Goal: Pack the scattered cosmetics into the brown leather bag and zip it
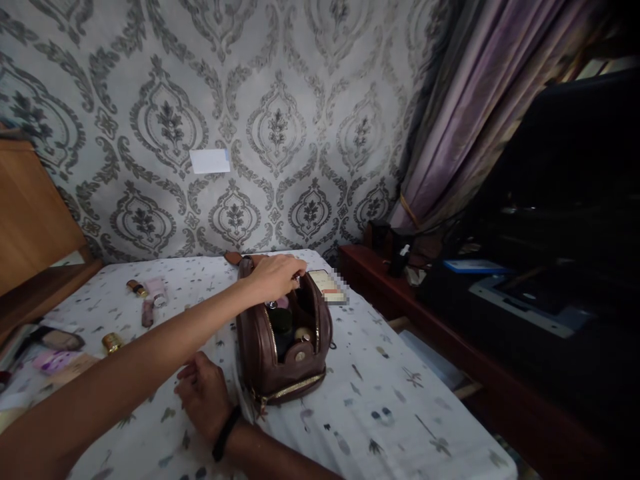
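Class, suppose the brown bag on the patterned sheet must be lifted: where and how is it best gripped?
The brown bag is probably best held low on both side walls, coming from left and right at once. It stands upright, its mouth unzipped wide and things showing inside, so a grip on the rim alone might fold or tip it.

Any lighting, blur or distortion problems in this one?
Head view: dim, the right side around the black screen nearly lost in darkness; head view: brown bag shadowed inside, pixelated patch beside it; head view: purple curtain slants, likely wide-angle distortion.
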A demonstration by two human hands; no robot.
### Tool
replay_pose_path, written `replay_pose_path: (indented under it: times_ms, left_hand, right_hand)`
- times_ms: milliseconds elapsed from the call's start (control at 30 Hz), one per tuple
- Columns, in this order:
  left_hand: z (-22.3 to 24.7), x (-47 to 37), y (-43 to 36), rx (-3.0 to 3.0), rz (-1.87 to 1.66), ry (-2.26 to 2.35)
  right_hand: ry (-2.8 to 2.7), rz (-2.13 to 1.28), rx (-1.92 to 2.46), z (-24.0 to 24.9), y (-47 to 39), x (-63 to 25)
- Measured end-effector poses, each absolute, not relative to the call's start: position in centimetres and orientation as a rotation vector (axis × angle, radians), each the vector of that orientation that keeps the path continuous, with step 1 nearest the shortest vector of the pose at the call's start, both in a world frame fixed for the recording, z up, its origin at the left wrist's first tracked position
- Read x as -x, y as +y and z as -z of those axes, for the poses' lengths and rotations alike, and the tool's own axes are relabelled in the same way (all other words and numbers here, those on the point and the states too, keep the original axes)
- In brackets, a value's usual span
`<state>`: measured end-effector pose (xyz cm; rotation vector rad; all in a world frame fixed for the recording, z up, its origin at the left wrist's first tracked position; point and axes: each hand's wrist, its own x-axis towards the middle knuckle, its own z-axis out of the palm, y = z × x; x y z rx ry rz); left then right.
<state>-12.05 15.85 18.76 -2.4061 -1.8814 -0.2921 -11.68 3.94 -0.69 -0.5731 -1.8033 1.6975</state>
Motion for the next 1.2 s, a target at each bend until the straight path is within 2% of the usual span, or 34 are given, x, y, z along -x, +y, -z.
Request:
replay_pose_path:
  times_ms: [400, 1200]
  left_hand:
    - [-18.3, 12.2, 15.9, 2.385, 0.133, -1.799]
    - [-18.5, 12.5, 16.0, 2.391, 0.186, -1.847]
  right_hand:
    - [-1.843, -1.648, 0.592, -0.1, 3.8, 11.3]
    - [-1.891, -1.518, 0.598, 1.3, 3.7, 11.9]
